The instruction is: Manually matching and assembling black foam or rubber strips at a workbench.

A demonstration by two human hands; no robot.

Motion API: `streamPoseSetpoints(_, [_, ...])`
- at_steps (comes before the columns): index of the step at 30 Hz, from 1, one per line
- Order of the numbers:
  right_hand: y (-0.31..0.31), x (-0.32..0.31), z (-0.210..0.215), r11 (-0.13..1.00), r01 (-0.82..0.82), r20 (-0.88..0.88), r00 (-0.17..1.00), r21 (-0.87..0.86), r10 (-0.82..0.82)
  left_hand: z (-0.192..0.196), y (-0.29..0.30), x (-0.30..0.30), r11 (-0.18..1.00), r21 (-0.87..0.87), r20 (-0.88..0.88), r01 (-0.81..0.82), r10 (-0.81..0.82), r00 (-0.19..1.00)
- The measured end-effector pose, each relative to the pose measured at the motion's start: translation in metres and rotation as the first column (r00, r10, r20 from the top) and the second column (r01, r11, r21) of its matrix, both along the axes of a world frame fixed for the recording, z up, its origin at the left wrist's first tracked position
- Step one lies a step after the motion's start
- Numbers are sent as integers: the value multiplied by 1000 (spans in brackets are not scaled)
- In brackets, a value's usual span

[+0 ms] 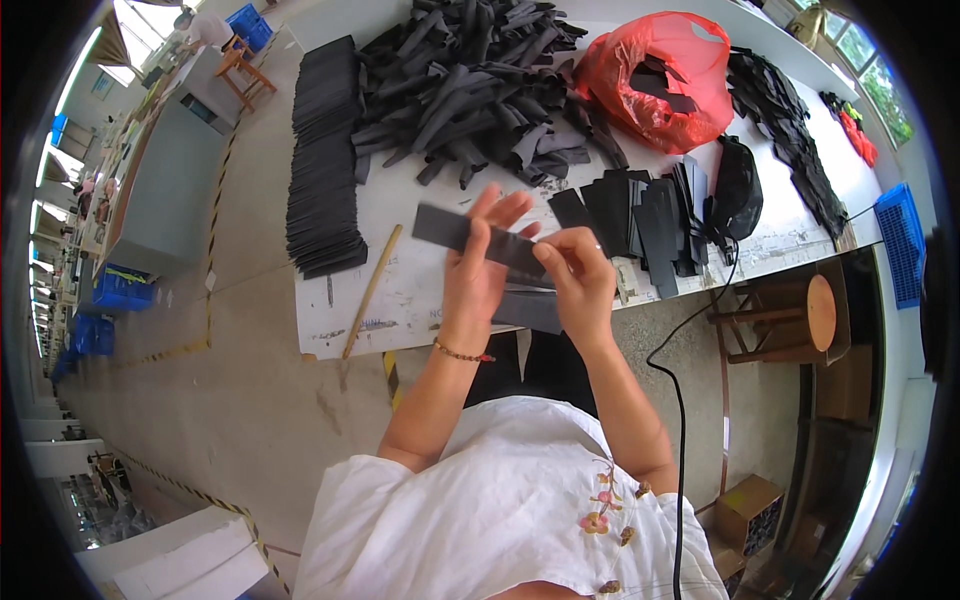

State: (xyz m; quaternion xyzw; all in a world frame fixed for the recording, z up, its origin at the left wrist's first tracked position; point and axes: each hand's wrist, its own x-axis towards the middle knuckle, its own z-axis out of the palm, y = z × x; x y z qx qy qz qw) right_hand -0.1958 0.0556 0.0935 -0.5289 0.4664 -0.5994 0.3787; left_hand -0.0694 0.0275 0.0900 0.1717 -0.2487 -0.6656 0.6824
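Observation:
Between my two hands a flat black fabric strip (440,228) is held up above the near edge of the white table (400,310). My left hand (483,262) presses its thumb on the strip, with the other fingers behind it. On the strip's right end, my right hand (582,283) closes in a pinch. Below my hands, another dark strip (530,311) lies at the table's edge. Just to the right, several flat black strips (655,235) lie loosely fanned on the tabletop. Behind my hands rises a heap of loose, curled black strips (470,90).
A tall neat stack of black strips (325,160) stands at the table's left. Nearby lies a thin wooden stick (372,290). A red plastic bag (660,80) holds dark pieces. A black cable (682,400) hangs off the table beside a wooden stool (820,312). Far left, a person (208,30) is by a workbench.

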Motion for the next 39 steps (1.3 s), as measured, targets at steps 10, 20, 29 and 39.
streamPoseSetpoints(10, [4, -12, -6, 978, 7, -200, 979, -210, -49, -31, 2, 41, 987, 104, 38, -121, 117, 992])
streamPoseSetpoints(20, [8, -21, -15, 985, 2, -210, 977, -172, -39, -29, 6, 49, 983, 105, 172, -149, 129, 977])
streamPoseSetpoints(29, [30, -22, -41, 982, 65, -140, 989, 180, -40, -45, 20, 56, 980, 159, 544, -117, 12, 839])
streamPoseSetpoints(39, [61, -23, -74, 941, 127, -302, 953, 313, -28, -91, 55, 60, 975, 73, 717, -211, 96, 690])
